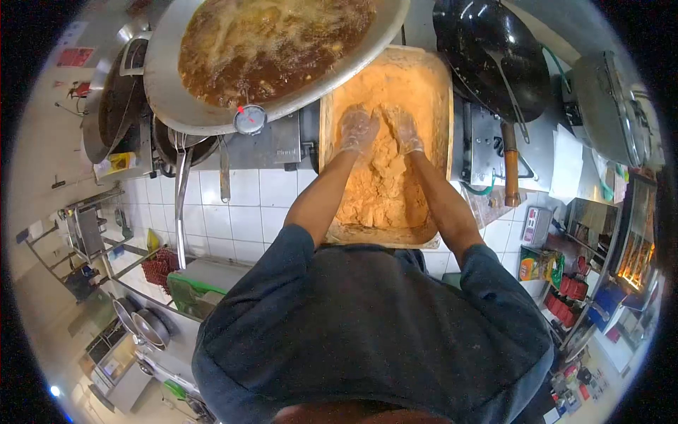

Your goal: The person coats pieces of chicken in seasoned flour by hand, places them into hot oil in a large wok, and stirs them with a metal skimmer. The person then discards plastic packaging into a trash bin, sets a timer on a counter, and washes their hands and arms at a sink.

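Note:
Both of my hands wear clear plastic gloves and reach into a large rectangular tray [445, 141] of orange-tinted breading flour [385, 78]. My left hand [359, 131] lies in the flour left of the middle, its dusted fingers apart and pointing to the far end. On the other side, my right hand [404, 129] rests with fingers stretched forward and partly covered by flour. Lumpy coated pieces [387, 159] lie between the hands and toward the near end. Flour hides what the pieces are and whether the fingertips touch any.
A wide pan of bubbling oil [275, 49] stands at upper left, with a dial thermometer [250, 120] on its rim. At upper right is a black wok [491, 56]; a wooden-handled utensil [510, 166] hangs below. A long-handled strainer [181, 191] hangs at left.

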Available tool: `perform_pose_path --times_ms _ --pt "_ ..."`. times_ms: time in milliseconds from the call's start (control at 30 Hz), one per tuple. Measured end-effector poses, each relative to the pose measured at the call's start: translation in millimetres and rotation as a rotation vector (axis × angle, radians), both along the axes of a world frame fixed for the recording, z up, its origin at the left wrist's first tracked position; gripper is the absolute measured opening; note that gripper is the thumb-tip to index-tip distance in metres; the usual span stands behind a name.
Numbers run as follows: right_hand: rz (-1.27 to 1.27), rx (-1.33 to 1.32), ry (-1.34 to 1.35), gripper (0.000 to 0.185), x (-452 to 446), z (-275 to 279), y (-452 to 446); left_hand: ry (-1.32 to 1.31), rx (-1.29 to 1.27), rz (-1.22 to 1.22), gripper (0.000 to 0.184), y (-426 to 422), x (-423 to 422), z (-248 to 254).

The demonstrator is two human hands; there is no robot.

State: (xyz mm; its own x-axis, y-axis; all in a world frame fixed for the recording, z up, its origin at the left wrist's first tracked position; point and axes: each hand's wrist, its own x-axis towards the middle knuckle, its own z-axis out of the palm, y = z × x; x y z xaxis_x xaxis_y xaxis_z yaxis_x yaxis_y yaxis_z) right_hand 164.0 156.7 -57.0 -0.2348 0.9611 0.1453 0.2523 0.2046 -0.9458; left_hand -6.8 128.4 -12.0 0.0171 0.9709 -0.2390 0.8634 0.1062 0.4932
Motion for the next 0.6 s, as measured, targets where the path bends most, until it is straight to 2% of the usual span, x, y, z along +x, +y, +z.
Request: perform_pose_path --times_ms 67,100,133,167,200,367,400,433,467,500,600 --pt "-0.073 -0.432 0.165 0.049 0 -10 -9 -0.086 -0.087 0.105 0.052 -11 7 -4" --pt "-0.109 -0.647 0.247 0.05 -1 -13 -16 -0.155 -0.083 0.27 0.051 -18 20 26" --pt "-0.175 -0.768 0.424 0.051 -6 17 -30 -0.221 -0.085 0.437 0.05 -27 28 46" --pt "-0.24 -0.879 0.603 0.051 -17 86 -39 -0.269 -0.115 0.401 0.049 -28 28 50" --pt "-0.304 -0.985 0.785 0.051 -23 123 -45 -0.315 -0.142 0.367 0.049 -27 26 52" --pt "0.023 -0.823 0.543 0.043 27 82 -63 -0.338 -0.33 0.212 0.044 -76 21 93" --pt "0.083 -0.782 0.495 0.041 29 92 -68 -0.333 -0.365 0.175 0.044 -85 20 103" --pt "0.207 -0.479 0.051 0.04 39 104 -79 -0.286 -0.312 0.122 0.043 -95 17 102" --pt "0.321 -0.16 -0.385 0.04 44 155 -92 -0.237 -0.256 0.071 0.043 -105 14 102" --pt "0.422 0.177 -0.812 0.04 48 183 -101 -0.143 -0.111 0.002 0.041 -120 6 89" --pt "0.357 0.102 -0.944 0.049 69 143 -118 0.138 0.343 -0.205 0.039 -159 -20 40"
